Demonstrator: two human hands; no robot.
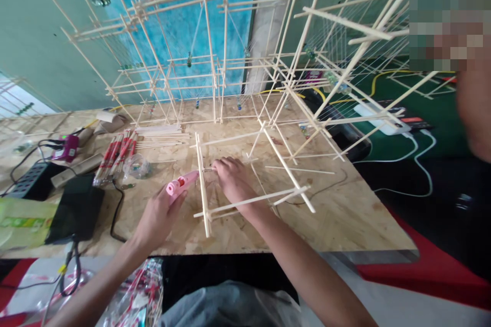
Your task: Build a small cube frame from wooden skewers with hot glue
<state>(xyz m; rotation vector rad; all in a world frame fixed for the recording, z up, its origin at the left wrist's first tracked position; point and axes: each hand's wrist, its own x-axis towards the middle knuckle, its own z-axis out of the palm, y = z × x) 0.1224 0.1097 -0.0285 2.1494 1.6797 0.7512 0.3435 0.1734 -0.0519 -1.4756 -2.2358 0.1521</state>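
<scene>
My left hand (155, 219) is closed around a pink hot glue gun (182, 184). Its nozzle points right and meets the left side of a box-shaped frame of thin wooden sticks (204, 189). My right hand (232, 179) reaches over the frame's front bar into its middle. There the fingers pinch a short wooden stick (208, 169) close to the nozzle, across the frame's left side. Whether stick and side bar touch is too small to tell. A loose stick (301, 169) lies on the board at the right.
Tall stick structures (207, 51) strung with thread and glass marbles rise behind. At left are red-wrapped stick bundles (117, 156), a tape roll (137, 166), a black box (76, 209) and a power strip (30, 179). Another person (475, 102) stands at right.
</scene>
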